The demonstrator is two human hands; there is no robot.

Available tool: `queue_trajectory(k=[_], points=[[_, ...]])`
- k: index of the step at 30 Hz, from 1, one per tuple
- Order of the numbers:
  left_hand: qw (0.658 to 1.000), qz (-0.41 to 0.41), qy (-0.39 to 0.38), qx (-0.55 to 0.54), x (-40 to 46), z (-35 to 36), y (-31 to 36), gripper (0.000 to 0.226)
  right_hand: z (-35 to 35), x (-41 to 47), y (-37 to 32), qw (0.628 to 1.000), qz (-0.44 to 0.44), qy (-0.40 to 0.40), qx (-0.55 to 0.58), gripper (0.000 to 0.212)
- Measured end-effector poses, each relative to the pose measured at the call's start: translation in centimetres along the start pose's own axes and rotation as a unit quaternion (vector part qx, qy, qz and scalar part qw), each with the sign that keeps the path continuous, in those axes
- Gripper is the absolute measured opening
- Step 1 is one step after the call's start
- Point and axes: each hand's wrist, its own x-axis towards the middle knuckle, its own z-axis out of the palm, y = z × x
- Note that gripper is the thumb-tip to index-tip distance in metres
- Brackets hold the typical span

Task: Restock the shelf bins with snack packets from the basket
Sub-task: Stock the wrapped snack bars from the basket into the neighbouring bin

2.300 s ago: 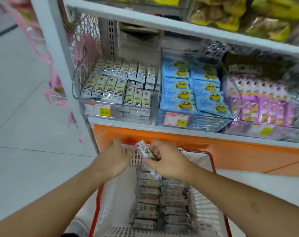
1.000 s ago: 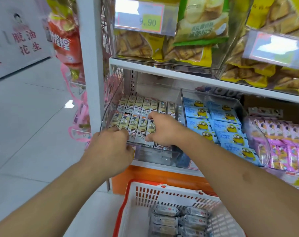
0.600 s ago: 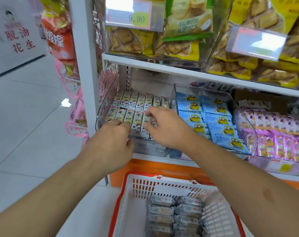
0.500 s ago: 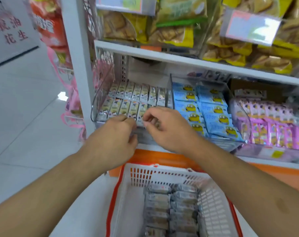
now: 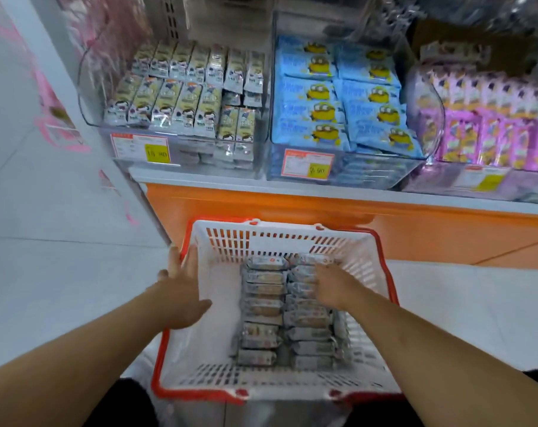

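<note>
price tags on the shelf bins

two price tags carry numbers that can be partly read. the tag on the front of the left clear bin (image 5: pixel 181 155) is white with a red border and a yellow patch (image 5: pixel 157 153); its blurred figure looks like 15.80, though the digits are not certain. the tag (image 5: pixel 308 164) on the front of the middle clear bin (image 5: pixel 369 174) has a yellow patch reading 9.90. a third tag (image 5: pixel 485 179), under the pink packets, is too blurred to read. print on the packets is illegible.
</note>
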Motion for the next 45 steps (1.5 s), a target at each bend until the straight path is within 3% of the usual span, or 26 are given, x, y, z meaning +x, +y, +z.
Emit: queue_trajectory(k=[5, 11, 16, 19, 24, 27, 31, 34, 36, 40, 42, 45], points=[[1.0, -0.018, -0.01, 0.007, 0.8, 0.5, 0.6, 0.131, 1.9, 2.8, 0.8, 0.994, 0.063, 0.09, -0.003, 0.056], [0.999, -0.017, -0.017, 0.021, 1.0, 0.5, 0.9, 0.129, 3.8, 3.9, 1.2, 0.982, 0.098, 0.153, -0.043, 0.068], [1.0, -0.013, -0.018, 0.016, 1.2, 0.8, 0.7, 0.128, 4.6, 3.5, 1.0, 0.98, 0.096, 0.173, -0.022, 0.067], [0.999, -0.019, -0.025, 0.009, 1.5, 1.1, 0.6, 0.131, 4.6, 2.8, 1.0, 0.978, 0.08, 0.183, -0.054, 0.048], [0.999, -0.012, -0.019, -0.032, 1.1, 0.8, 0.3, 0.129, 4.0, 1.5, 0.7, 0.988, 0.061, 0.127, -0.061, 0.035], [1.0, -0.005, -0.005, -0.023, 0.4, 0.0, 0.1, 0.12, 4.2, 0.4, 0.4, 0.996, 0.008, 0.086, -0.033, 0.026], [0.999, 0.011, 0.034, 0.04, -1.1, -3.4, 1.5, 0.103, 1.3, -2.0, -1.4, 0.99, -0.087, 0.065, 0.086, 0.026], [0.993, 0.1, 0.025, -0.063, -2.7, -8.2, 3.5, 0.078, -4.5, -5.5, -4.1, 0.975, -0.138, 0.101, 0.142, 0.028], [0.98, 0.144, -0.022, -0.135, -4.4, -11.7, 4.9, 0.058, -8.8, -8.5, -5.8, 0.958, -0.189, 0.144, 0.164, 0.027], [0.912, 0.217, -0.128, -0.325, -8.9, -16.5, 6.3, 0.038, -15.0, -15.3, -8.1, 0.92, -0.287, 0.229, 0.137, 0.028], [0.887, 0.25, -0.123, -0.368, -10.5, -17.8, 6.2, 0.023, -16.5, -17.3, -8.6, 0.898, -0.307, 0.281, 0.141, 0.039], [0.855, 0.231, -0.063, -0.46, -11.8, -19.4, 6.3, 0.013, -17.0, -18.6, -8.7, 0.875, -0.295, 0.335, 0.187, 0.06]])
